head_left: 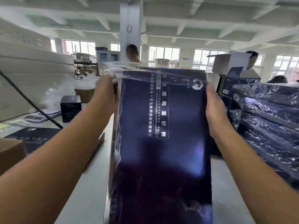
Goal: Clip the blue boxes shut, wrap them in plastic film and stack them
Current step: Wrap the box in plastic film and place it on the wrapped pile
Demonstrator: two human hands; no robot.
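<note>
gripping box (161,126) (film-wrapped) between hands (106,91) (216,109)

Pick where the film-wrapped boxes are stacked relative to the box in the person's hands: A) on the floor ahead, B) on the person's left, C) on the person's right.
C: the stack of wrapped boxes lies right of the blue box held between the left hand and right hand.

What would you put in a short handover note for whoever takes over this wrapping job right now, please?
Left hand grips the blue box by its left edge, right hand by its right edge; it is held up over the table.
Film covers it, loose at the top.
Wrapped boxes are stacked at the right.
To do: tidy the film, stack this box; another box lies left.
</note>
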